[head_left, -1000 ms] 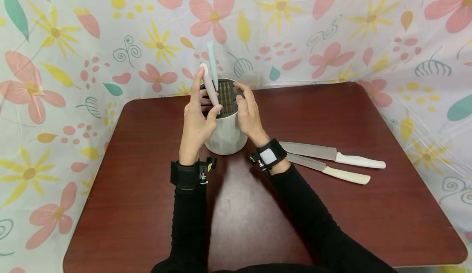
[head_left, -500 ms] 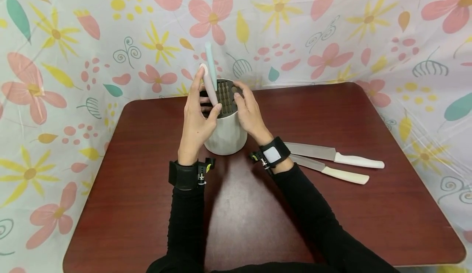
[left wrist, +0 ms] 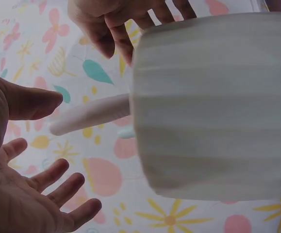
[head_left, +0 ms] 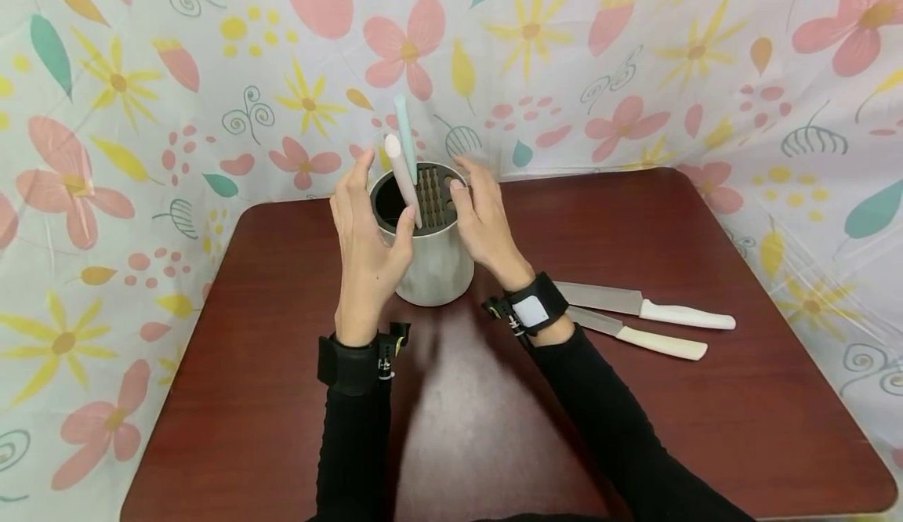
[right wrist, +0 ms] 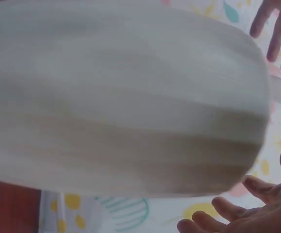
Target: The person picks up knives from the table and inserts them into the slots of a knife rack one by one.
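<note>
A ribbed, off-white knife block (head_left: 433,271) stands upright near the table's back edge, its dark top insert (head_left: 432,201) slotted. Out of it rise a pale pink knife handle (head_left: 402,177), leaning left, and a light blue knife handle (head_left: 405,134) behind; any blades below are hidden inside. My left hand (head_left: 368,251) is spread on the block's left, and the left wrist view shows its thumb and fingers apart from the pink handle (left wrist: 89,115). On the right side, my right hand (head_left: 488,224) has loosely bent fingers at the rim, thumb over the top.
Two knives lie on the brown table (head_left: 261,396) right of the block: a white-handled knife (head_left: 684,315) and a cream-handled knife (head_left: 659,342). Their blade tips run under the right wrist. A flower-printed sheet (head_left: 536,75) hangs close behind the table.
My left hand has let go of the pink knife handle and its fingers have spread away leftward. The handle stays in the block. My right hand remains by the rim; the view has tilted up slightly.
</note>
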Tool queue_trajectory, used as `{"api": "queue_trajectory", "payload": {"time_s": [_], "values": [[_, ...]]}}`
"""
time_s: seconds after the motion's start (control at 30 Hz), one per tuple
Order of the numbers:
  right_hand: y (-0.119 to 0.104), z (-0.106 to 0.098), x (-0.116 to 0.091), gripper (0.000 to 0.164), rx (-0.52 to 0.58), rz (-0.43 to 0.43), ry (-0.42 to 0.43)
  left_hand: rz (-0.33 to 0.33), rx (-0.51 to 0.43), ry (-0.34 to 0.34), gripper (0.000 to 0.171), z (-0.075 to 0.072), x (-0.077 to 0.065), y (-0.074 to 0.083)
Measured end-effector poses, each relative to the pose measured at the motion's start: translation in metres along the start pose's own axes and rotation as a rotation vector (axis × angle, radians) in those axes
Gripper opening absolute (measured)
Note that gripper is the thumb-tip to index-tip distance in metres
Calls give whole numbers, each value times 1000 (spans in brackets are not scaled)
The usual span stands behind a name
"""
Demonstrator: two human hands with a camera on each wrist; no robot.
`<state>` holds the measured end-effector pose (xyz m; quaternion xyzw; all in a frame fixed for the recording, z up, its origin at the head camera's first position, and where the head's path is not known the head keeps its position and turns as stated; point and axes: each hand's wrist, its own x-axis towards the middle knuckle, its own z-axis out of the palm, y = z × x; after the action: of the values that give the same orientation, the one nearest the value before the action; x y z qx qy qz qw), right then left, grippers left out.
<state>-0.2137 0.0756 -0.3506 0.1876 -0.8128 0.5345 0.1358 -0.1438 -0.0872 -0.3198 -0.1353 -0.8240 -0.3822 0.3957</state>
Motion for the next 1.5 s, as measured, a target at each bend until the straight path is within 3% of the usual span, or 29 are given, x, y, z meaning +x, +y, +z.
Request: {"api": "queue_trajectory", "payload": {"time_s": [0.3,0.47,0.73,1.13,1.5], "values": [[-13,-19,-12,45,-47,-61,80,-17,31,-18,66,-1,-14,19],[-23,-29,-26,47,-66,-78,106,-10,74,-24,66,0,-25,30],[-28,-41,-51,47,-44,-123,158,-26,66,-52,66,3,-45,44],[-36,-55,-84,41,-43,-154,260,-11,97,-75,64,6,-71,52],[-26,-50,-111,41,-80,-130,263,39,133,-148,61,20,-97,58]]}}
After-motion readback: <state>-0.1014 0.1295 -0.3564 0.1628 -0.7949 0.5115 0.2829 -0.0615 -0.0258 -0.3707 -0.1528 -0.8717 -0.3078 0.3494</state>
